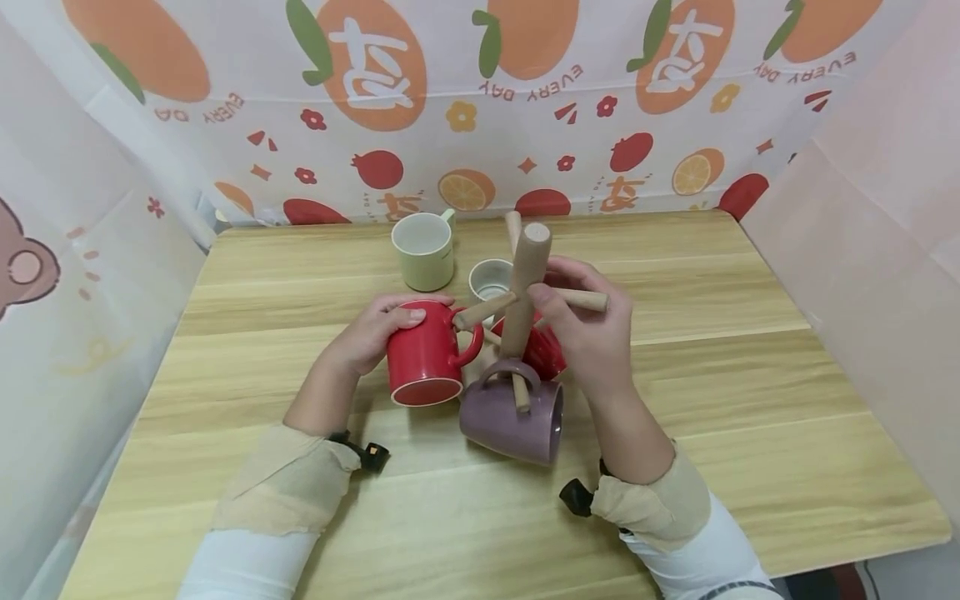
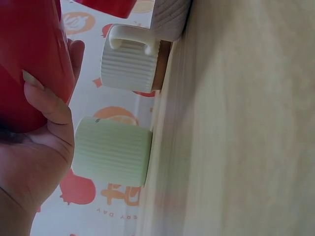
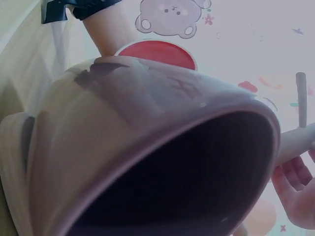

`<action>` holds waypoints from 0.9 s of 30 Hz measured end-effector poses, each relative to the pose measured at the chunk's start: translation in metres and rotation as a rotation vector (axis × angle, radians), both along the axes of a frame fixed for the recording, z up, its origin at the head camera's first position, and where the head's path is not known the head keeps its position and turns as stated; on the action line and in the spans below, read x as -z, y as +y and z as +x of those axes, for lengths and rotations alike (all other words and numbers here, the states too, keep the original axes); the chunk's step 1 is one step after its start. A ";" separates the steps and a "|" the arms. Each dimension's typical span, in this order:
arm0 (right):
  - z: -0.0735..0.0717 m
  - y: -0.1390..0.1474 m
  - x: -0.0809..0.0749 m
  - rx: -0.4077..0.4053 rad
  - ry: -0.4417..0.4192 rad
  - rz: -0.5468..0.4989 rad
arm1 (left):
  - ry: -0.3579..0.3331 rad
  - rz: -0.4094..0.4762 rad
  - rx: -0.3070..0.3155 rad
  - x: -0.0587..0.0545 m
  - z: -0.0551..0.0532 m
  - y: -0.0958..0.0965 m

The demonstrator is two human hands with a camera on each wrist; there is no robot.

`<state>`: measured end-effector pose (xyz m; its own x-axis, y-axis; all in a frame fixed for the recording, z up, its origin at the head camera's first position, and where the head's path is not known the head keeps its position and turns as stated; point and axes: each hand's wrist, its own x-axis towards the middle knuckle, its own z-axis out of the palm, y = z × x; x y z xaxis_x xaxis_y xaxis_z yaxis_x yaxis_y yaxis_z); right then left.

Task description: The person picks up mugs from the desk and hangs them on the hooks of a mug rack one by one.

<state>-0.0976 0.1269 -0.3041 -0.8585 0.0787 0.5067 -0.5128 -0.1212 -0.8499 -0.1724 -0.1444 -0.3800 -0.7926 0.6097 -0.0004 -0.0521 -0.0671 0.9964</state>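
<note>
From the head we see the left hand gripping a glossy red mug just beside a peg of the wooden rack, whose round post the right hand clasps. The left wrist reveals ribbed walls on the green mug and white mug; the right wrist shows us the smooth purple mug's dark, wide mouth.

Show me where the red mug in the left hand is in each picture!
Head: red mug just left of centre.
Left wrist: red mug upper left, cut off.
Right wrist: red mug near top, partly behind purple mug.
Shared landmark: left arm, beside the mug.
</note>
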 end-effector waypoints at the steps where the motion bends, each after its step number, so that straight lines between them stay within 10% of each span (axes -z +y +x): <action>1: -0.001 0.000 0.001 -0.015 -0.003 -0.005 | -0.001 -0.001 -0.003 0.000 0.000 0.000; 27: -0.006 -0.005 0.001 -0.038 -0.007 -0.006 | -0.021 -0.066 0.064 0.010 -0.015 0.013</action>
<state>-0.1036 0.1222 -0.3054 -0.8646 0.0486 0.5000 -0.5014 -0.1453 -0.8529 -0.1870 -0.1317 -0.3897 -0.7515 0.6571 -0.0590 -0.0756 0.0031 0.9971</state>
